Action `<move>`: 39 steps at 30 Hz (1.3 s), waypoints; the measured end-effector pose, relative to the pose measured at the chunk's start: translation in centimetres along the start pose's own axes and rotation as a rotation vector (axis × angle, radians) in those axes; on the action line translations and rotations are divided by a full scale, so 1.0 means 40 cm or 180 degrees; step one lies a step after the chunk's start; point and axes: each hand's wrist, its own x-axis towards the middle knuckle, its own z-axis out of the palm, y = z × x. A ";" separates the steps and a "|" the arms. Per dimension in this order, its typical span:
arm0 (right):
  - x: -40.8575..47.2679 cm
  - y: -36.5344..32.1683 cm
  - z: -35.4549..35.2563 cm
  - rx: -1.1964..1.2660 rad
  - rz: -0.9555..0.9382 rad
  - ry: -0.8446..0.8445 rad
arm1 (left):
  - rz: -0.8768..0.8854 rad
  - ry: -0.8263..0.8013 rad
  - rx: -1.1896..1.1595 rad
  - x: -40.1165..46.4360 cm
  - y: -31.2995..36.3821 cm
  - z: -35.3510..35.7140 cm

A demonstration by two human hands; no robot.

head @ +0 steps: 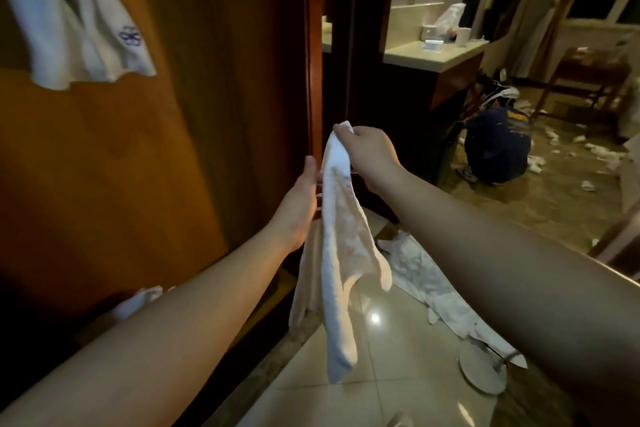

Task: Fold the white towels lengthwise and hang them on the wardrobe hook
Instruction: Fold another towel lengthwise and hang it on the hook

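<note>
At mid-frame our right hand pinches the top corner of a white towel, which hangs down over the tiled floor. Our left hand lies flat against the towel's left edge, fingers straight. Another towel hangs on the wardrobe at upper left.

You're holding a soft, matt terry-cloth towel; beside it stands a smooth varnished wood wardrobe, and lower right lie glossy floor tiles.
</note>
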 end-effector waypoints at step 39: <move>-0.048 -0.352 -0.003 0.0933 -0.0652 -0.0868 | 0.1162 0.3078 0.0415 -0.669 0.432 -0.626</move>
